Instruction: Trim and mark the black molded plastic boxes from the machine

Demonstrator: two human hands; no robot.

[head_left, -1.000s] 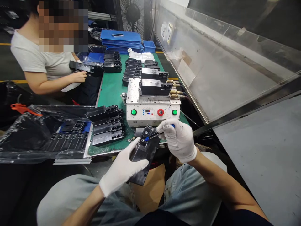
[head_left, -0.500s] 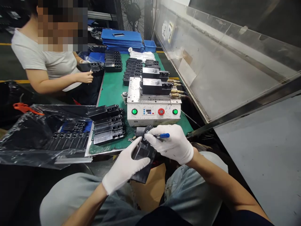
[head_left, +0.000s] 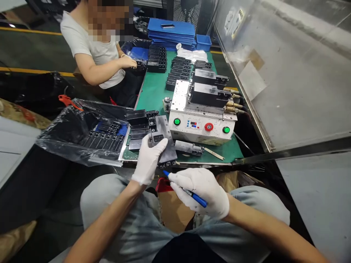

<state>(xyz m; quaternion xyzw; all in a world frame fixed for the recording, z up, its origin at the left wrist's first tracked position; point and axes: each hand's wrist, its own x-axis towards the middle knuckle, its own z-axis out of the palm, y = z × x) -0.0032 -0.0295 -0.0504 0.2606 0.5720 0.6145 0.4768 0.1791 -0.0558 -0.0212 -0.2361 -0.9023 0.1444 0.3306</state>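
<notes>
In the head view, my left hand (head_left: 146,160), in a white glove, is closed around a black plastic housing (head_left: 165,128). The housing is tilted over the front edge of the green table, with its flat side and a small recessed panel facing me. Lower and to the right, my gloved right hand (head_left: 203,190) grips a blue marker pen (head_left: 199,200). Its blue tip end points up and left, just below the housing and apart from it. Behind the held piece, more black housings (head_left: 137,133) lie in a stack, partly hidden by it.
A white machine (head_left: 203,129) with green and red buttons carries two black housings. Another housing (head_left: 188,148) and a pale strip (head_left: 214,152) lie before it. A plastic-lined bin (head_left: 79,142) holds several housings at left. Across the table sits a co-worker (head_left: 93,62).
My left hand has raised the housing leftward toward the table stack and turned it. My right hand has moved slightly down, away from the housing, and the pen has swung round in its grip.
</notes>
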